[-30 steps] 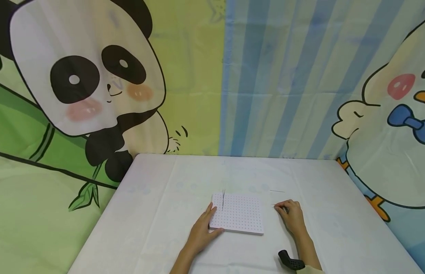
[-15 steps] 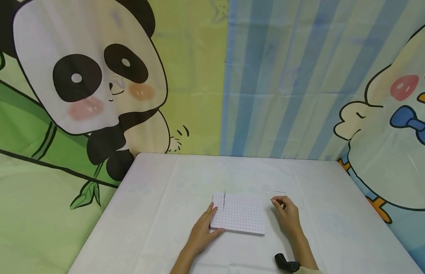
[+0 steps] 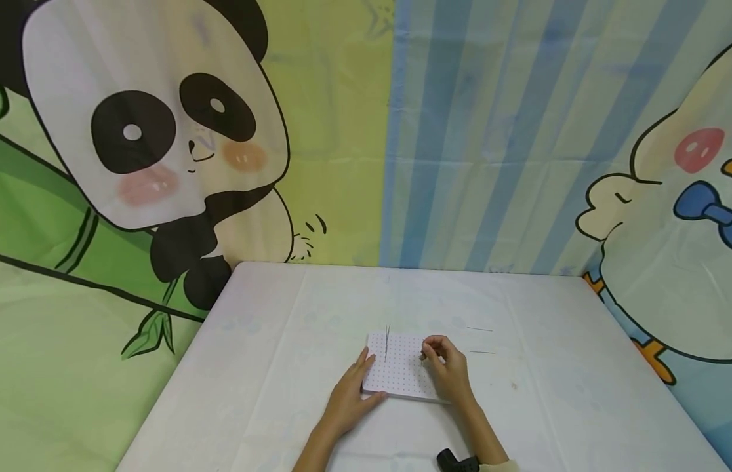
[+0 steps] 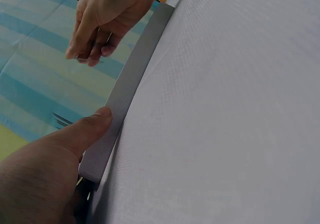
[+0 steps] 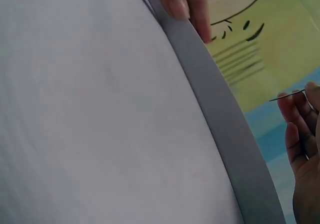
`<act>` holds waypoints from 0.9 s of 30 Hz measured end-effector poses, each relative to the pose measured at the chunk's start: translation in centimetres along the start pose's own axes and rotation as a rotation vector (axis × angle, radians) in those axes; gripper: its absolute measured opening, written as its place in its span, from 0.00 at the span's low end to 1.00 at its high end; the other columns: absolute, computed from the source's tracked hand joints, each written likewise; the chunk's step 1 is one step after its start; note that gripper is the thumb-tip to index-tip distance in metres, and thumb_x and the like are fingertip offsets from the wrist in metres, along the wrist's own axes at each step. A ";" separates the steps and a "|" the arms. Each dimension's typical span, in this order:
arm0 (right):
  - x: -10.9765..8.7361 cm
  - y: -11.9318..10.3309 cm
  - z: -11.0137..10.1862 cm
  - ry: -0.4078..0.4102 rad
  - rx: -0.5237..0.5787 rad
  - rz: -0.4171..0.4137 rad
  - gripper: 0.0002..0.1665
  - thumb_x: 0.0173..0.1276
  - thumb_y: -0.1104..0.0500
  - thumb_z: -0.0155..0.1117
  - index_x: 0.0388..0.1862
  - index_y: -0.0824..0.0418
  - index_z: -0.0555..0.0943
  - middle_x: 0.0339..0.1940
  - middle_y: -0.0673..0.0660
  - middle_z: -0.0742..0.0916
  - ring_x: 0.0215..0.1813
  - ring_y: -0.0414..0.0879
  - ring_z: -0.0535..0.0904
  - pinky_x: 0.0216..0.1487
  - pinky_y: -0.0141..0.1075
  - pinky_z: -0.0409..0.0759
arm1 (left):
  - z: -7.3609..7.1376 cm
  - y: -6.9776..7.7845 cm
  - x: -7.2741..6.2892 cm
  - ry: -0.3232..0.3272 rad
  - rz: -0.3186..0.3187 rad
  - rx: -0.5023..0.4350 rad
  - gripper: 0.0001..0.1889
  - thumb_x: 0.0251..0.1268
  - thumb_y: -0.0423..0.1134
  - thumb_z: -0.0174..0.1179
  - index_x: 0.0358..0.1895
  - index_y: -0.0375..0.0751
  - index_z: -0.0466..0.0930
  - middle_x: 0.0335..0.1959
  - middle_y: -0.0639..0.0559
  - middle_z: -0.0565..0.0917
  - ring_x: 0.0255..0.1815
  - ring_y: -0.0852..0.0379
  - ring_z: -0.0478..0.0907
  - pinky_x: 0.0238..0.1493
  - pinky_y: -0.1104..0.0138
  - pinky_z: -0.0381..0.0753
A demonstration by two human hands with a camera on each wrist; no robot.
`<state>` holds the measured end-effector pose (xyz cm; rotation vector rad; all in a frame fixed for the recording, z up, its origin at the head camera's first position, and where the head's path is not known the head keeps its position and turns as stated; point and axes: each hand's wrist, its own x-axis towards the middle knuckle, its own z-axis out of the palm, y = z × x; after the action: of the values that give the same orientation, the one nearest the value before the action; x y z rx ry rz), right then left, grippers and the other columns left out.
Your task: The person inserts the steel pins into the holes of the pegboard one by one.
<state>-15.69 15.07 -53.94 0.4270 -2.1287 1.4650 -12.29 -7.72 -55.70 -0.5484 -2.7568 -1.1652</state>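
Note:
A white pegboard (image 3: 404,380) dotted with rows of small holes lies on the table. My left hand (image 3: 348,400) grips its near left corner, thumb along the front side and fingers at the left edge. Thin dark needles (image 3: 386,347) stand upright near the board's left side; the right wrist view shows several, blurred. Over the board's right part, my right hand (image 3: 451,370) pinches another thin needle (image 5: 278,99) between thumb and fingertips. In the head view the needle is mostly hidden by the fingers, and I cannot tell whether its tip touches the board.
Two loose needles, a far one (image 3: 480,329) and a nearer one (image 3: 482,353), lie on the white tablecloth (image 3: 555,393) right of the board. A patterned curtain (image 3: 460,131) closes off the table's far side. A black wrist device (image 3: 457,461) sits on the right wrist.
My right hand has lifted a needle from the tablecloth on the right and moved left to above the board. The left hand and the board have stayed in place.

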 end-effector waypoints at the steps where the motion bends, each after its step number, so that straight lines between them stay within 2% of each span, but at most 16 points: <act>1: 0.0 -0.4 0.5 -0.015 0.018 -0.016 0.04 0.63 0.66 0.61 0.37 0.63 0.77 0.26 0.50 0.83 0.27 0.43 0.81 0.32 0.26 0.78 | 0.0 0.0 0.0 -0.002 -0.001 -0.001 0.40 0.52 0.53 0.65 0.68 0.42 0.61 0.72 0.48 0.54 0.67 0.43 0.59 0.64 0.50 0.62; 5: 0.0 -2.4 2.0 -0.070 0.068 -0.080 0.06 0.59 0.74 0.61 0.36 0.68 0.76 0.26 0.57 0.84 0.26 0.50 0.82 0.33 0.32 0.82 | -0.1 0.0 0.1 -0.015 -0.007 -0.007 0.40 0.53 0.54 0.64 0.68 0.42 0.61 0.72 0.49 0.54 0.67 0.42 0.59 0.63 0.50 0.62; 10: 0.0 -4.5 2.8 -0.109 0.077 -0.096 0.07 0.56 0.77 0.61 0.34 0.73 0.75 0.26 0.63 0.84 0.27 0.56 0.82 0.32 0.38 0.83 | 0.0 -0.1 0.1 -0.005 0.015 -0.010 0.40 0.53 0.54 0.64 0.68 0.42 0.62 0.72 0.47 0.55 0.66 0.40 0.60 0.63 0.49 0.63; 16: 0.0 -4.8 3.4 -0.105 0.030 -0.054 0.06 0.57 0.75 0.62 0.33 0.72 0.76 0.26 0.63 0.84 0.27 0.56 0.82 0.32 0.36 0.83 | 0.1 -0.2 0.1 0.016 0.038 0.003 0.40 0.53 0.54 0.64 0.67 0.40 0.62 0.71 0.46 0.55 0.65 0.40 0.61 0.62 0.49 0.64; 21: 0.0 -4.9 3.7 -0.094 0.024 -0.053 0.06 0.57 0.76 0.62 0.34 0.73 0.76 0.27 0.64 0.84 0.27 0.57 0.82 0.31 0.40 0.83 | -0.1 -0.1 0.1 0.014 0.033 -0.001 0.39 0.53 0.53 0.64 0.67 0.40 0.62 0.71 0.46 0.55 0.65 0.40 0.61 0.62 0.49 0.64; 24: -0.1 -4.0 4.1 -0.087 0.028 -0.079 0.07 0.56 0.76 0.62 0.34 0.72 0.76 0.27 0.62 0.84 0.27 0.56 0.82 0.30 0.41 0.83 | -0.1 -0.1 0.1 0.009 0.031 -0.005 0.39 0.53 0.53 0.64 0.67 0.40 0.62 0.72 0.46 0.55 0.65 0.39 0.61 0.62 0.49 0.64; 27: -0.3 -2.5 4.5 -0.087 0.017 -0.113 0.08 0.57 0.74 0.63 0.34 0.68 0.77 0.27 0.59 0.85 0.27 0.51 0.83 0.30 0.37 0.83 | -0.1 -0.1 0.0 0.007 0.030 -0.007 0.39 0.53 0.53 0.64 0.67 0.40 0.62 0.72 0.46 0.55 0.65 0.39 0.61 0.62 0.49 0.65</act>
<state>-15.23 9.93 -53.44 0.6173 -2.1238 1.4252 -12.37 -7.83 -55.71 -0.5837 -2.7298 -1.1678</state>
